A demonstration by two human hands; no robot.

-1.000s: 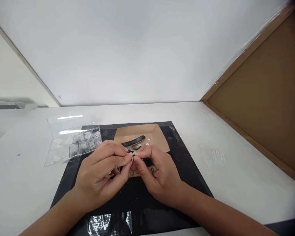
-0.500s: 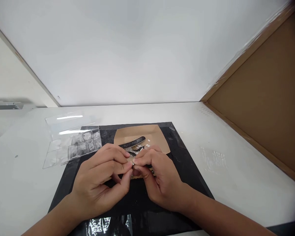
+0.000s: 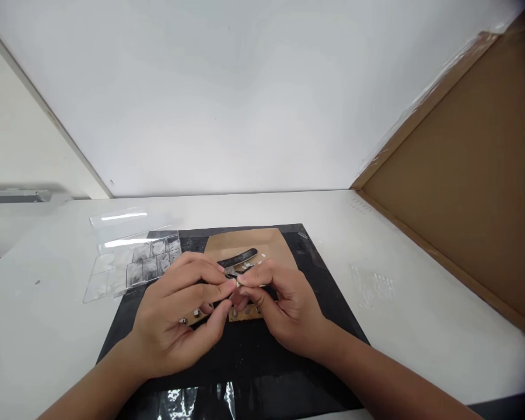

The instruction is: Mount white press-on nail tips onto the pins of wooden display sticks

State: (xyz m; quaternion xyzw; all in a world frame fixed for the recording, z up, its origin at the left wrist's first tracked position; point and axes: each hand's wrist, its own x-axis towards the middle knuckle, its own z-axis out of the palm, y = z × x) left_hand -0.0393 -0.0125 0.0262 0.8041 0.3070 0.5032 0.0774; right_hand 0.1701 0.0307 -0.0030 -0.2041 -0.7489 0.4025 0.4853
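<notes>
In front of me, the fingertips of my left hand (image 3: 179, 321) and my right hand (image 3: 286, 306) meet at a tiny pale piece (image 3: 237, 284). It is mostly covered by the fingers, so its exact kind cannot be made out. My right thumb and index finger pinch closely around it. My left index fingertip presses at its other side, with the left thumb just below. Beneath the hands lies a tan card strip (image 3: 245, 315) with small shiny bits on it. Just beyond is a tan cardboard tray (image 3: 249, 237) holding a curved black nail file (image 3: 238, 257) and white flakes.
A black mat (image 3: 227, 361) lies under the hands on the white table (image 3: 420, 326). At left stands an open clear compartment box (image 3: 133, 273) with whitish pieces inside. Small clear pieces (image 3: 382, 286) lie in rows at right. A brown board (image 3: 455, 175) edges the right side.
My view has shifted slightly, so the surroundings sit a bit lower. My left thumb has moved a little away from the index fingertip, and more of the card strip shows below.
</notes>
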